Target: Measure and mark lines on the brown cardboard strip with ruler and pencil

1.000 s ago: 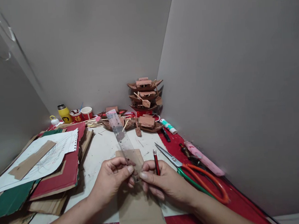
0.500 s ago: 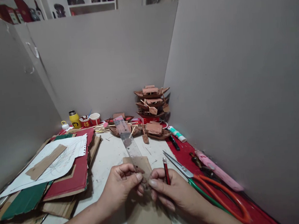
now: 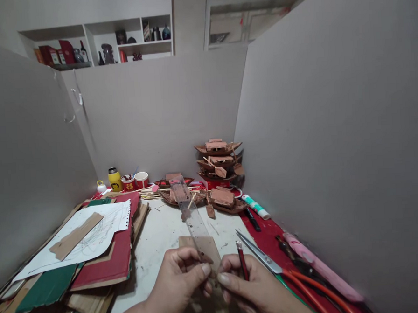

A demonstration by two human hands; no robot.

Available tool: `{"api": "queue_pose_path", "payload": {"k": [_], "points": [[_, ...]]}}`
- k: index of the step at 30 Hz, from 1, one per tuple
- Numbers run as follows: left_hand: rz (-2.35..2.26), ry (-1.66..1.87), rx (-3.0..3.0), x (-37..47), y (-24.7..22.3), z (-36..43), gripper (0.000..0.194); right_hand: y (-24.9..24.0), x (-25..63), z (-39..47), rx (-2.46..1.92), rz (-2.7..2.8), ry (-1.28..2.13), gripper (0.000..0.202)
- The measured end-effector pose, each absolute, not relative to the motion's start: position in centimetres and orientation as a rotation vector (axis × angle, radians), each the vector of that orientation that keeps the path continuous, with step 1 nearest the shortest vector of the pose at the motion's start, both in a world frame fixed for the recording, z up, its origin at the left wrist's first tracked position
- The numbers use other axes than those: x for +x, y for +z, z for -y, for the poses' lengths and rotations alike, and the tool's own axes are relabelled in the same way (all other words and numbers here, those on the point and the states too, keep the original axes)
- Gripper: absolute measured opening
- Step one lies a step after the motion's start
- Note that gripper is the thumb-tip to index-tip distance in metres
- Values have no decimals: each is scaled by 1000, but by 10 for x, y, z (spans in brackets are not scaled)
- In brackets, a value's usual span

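My left hand [image 3: 182, 279] pinches a clear plastic ruler [image 3: 196, 225] near its lower end, thumb on top. The ruler slants up and away toward the model boats. In my right hand [image 3: 254, 287] a red and black pen [image 3: 242, 263] sticks up between the fingers. That hand's thumb and fingertips are pressed together at the ruler's right edge; whether they grip it too, I cannot tell. Beneath both hands lies a strip of brown cardboard [image 3: 186, 241], partly covered by them. Large scissors [image 3: 265, 256] with orange and green handles rest beside my right hand.
Stacked cardboard [image 3: 106, 269] with a scribbled paper sheet [image 3: 117, 222] fills the left side. Several brown model boats [image 3: 222, 198] stand at the back, some piled up. Cups [image 3: 141, 179] and a yellow bottle [image 3: 114, 180] are back left. Grey panels [image 3: 157, 112] enclose the table.
The camera has tilted up, so the table sits lower in view and more shelf shows. Both hands keep nearly the same hold on the ruler and pen.
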State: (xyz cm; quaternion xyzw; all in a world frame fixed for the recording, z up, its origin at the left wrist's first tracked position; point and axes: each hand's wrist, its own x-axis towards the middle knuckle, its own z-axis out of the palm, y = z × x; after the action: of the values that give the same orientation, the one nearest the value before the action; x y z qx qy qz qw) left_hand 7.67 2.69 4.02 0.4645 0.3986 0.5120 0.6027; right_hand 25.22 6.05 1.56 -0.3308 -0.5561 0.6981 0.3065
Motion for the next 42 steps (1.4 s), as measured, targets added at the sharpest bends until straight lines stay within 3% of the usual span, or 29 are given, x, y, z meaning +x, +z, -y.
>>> {"api": "queue_pose_path", "payload": {"k": [11, 17, 27, 42], "points": [[-894, 1225, 1175, 78, 28, -25, 37, 14, 256, -68, -841, 1589, 1827, 48], [-967, 1251, 1176, 75, 47, -24, 35, 25, 260, -66, -820, 1656, 1864, 45], [-943, 1346, 1009, 56, 55, -42, 20, 52, 273, -64, -883, 1721, 1886, 14], [-926, 1322, 933, 65, 61, -38, 21, 52, 279, -65, -721, 1652, 1939, 19]]}}
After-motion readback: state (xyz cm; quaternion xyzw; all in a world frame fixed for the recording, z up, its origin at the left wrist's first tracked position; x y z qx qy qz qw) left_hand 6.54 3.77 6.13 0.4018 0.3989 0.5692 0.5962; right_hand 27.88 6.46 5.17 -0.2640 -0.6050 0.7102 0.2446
